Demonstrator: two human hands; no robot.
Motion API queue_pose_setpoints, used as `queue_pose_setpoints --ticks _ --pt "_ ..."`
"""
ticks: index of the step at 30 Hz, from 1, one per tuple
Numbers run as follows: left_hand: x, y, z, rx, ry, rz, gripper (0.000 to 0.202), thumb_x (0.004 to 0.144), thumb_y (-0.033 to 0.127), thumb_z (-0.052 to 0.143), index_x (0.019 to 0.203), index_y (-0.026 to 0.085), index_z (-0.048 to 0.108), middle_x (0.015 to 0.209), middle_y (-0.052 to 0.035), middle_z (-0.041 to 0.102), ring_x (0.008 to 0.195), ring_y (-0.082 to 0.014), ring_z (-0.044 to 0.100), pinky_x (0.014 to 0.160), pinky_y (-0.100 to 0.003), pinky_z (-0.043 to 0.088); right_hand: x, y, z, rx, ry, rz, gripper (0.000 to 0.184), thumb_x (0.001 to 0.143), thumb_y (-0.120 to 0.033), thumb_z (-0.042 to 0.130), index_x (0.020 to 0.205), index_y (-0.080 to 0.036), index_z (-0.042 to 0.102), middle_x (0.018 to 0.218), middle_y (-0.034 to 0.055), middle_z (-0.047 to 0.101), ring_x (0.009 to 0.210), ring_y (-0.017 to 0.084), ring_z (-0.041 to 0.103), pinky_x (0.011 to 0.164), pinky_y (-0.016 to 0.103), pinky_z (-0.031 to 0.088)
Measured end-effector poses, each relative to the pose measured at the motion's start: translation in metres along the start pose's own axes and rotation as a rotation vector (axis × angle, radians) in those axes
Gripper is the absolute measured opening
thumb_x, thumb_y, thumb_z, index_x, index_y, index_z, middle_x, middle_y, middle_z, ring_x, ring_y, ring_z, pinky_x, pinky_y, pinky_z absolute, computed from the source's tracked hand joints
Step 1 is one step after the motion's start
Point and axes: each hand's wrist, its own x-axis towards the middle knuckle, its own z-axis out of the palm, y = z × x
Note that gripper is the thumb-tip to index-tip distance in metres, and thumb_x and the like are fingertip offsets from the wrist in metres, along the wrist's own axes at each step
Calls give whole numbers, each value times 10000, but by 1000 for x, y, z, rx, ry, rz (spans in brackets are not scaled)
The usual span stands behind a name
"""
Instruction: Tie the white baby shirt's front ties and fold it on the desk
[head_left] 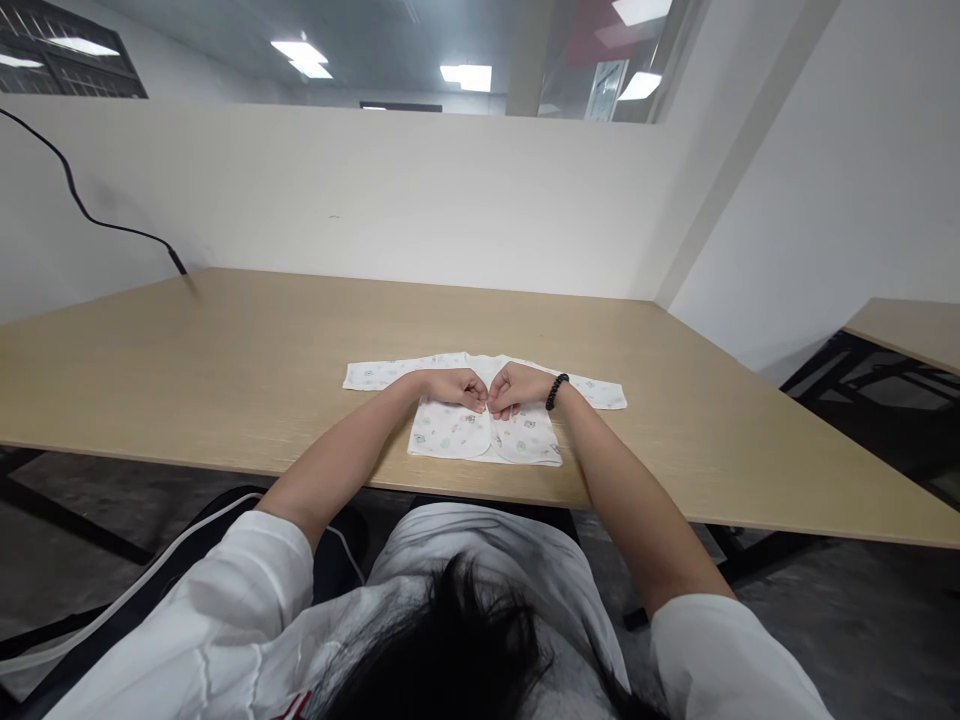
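A small white long-sleeved shirt (450, 435) with a scattered coloured print lies flat on the table, its sleeves spread to both sides. The hem faces me, and a front opening runs down its middle. At that opening my left hand (459, 388) is closed, thumb and fingers pinching the shirt's edge. My right hand (516, 388), with a dark beaded bracelet above it at the wrist, pinches the other edge right beside it. Both hands nearly touch. Whatever small fastening may sit between the fingertips is hidden.
The wooden table (262, 330) reaches to a white partition (420, 200) behind it. A black cable (112, 225) hangs down at the back left corner. Another table (911, 328) with a dark frame stands to the right.
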Motion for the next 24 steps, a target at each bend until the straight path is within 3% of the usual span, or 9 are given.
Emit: queue_pose_setpoints --ticks 8,24 --pt "-2 1 0 27 10 4 364 759 496 710 856 145 705 711 4 576 622 -115 459 578 -238 323 -2 -1 1 -9 -12 -7 138 624 -261 803 696 -153 759 718 40 767 656 134 702 566 176 536" --pt "-2 1 2 117 128 55 359 810 492 650 785 137 691 634 18 525 558 -96 405 525 -225 278 11 17 -8 131 48 74 229 568 -265 875 686 -131 732 736 60 763 641 116 691 557 154 548"
